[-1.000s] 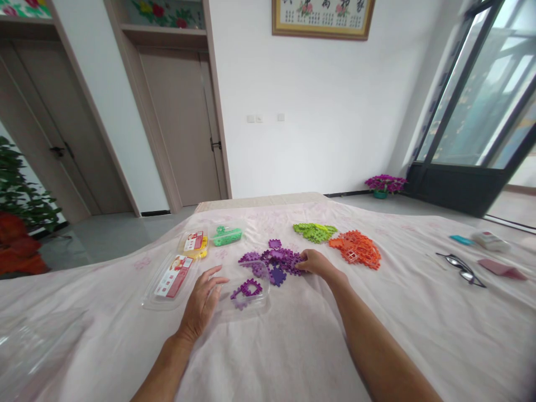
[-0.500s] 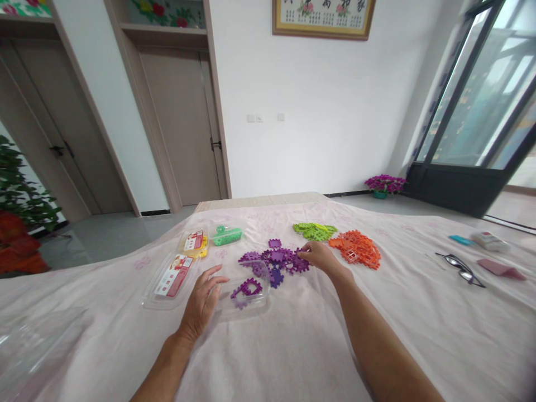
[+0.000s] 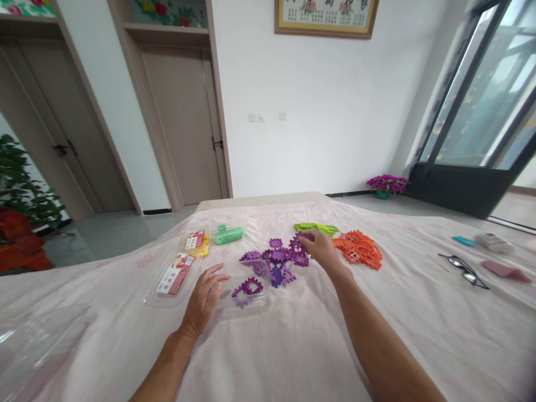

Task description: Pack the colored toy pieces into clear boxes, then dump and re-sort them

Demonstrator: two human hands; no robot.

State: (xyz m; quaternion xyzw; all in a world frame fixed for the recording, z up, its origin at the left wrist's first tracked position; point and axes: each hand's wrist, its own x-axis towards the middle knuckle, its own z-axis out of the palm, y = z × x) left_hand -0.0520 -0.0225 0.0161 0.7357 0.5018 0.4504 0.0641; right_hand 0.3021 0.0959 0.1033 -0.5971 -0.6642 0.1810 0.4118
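Note:
Between thumb and fingers, my right hand [image 3: 319,247] grips purple toothed plastic building pieces [image 3: 298,248], raised at the right side of the purple pile [image 3: 274,255]. How many pieces it holds I cannot tell. A dark blue-violet piece [image 3: 277,275] lies at the near side of that pile. My left hand [image 3: 206,293] is open, fingers slightly curled, beside the left wall of a clear plastic box [image 3: 263,298]. Inside that box are a few purple pieces [image 3: 250,287].
Lime-green pieces [image 3: 316,228] and an orange pile [image 3: 359,249] lie to the right. Green pieces sit in a clear box [image 3: 228,235]. Two labelled clear containers [image 3: 171,279] stand left. Glasses [image 3: 464,269], a pink cloth [image 3: 506,270] and a blue item [image 3: 464,241] are far right.
My right hand has lifted purple pieces up from the pile, tilting them upright. A lighter purple piece now shows beside the dark blue-violet one. The left hand stays put.

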